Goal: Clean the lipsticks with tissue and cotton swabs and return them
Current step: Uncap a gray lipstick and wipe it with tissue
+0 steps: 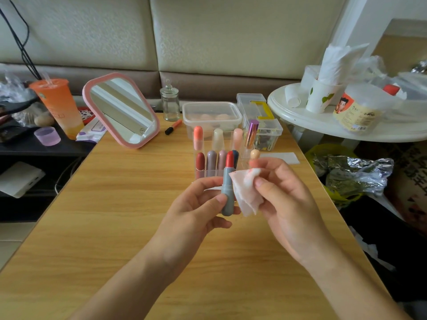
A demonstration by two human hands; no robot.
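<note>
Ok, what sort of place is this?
Likely a home living room set up as a makeup spot: a wooden table against a padded sofa back, with a pink mirror and a clear organizer of lipsticks.

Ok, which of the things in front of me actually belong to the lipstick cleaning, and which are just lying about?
Part of the job:
- grey lipstick, held in the left hand
- stained tissue, pinched in the right hand
- clear rack holding the other lipsticks

Just lying about:
- pink mirror
- orange drink cup
- glass jar
- lidded plastic box
- orange pen
- purple cup
</note>
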